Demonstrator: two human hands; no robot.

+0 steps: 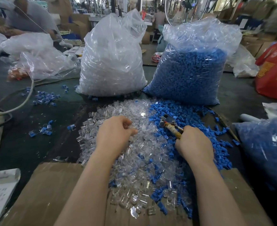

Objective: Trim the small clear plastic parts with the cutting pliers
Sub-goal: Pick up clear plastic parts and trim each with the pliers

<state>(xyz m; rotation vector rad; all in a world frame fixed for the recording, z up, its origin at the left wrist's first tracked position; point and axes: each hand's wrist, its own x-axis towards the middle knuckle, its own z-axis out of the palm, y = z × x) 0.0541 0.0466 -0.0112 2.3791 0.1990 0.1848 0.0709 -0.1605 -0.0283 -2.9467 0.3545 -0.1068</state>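
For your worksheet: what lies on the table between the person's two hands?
Head view: loose small clear plastic parts fill the stretch between left hand and right hand.

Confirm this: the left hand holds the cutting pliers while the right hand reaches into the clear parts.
Wrong way round. In the head view the right hand grips the cutting pliers, and the left hand reaches into the clear parts.

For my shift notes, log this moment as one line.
stage: picking next part | left hand: fingers curled in clear parts pile | right hand: grips cutting pliers above blue parts | cut: not yet
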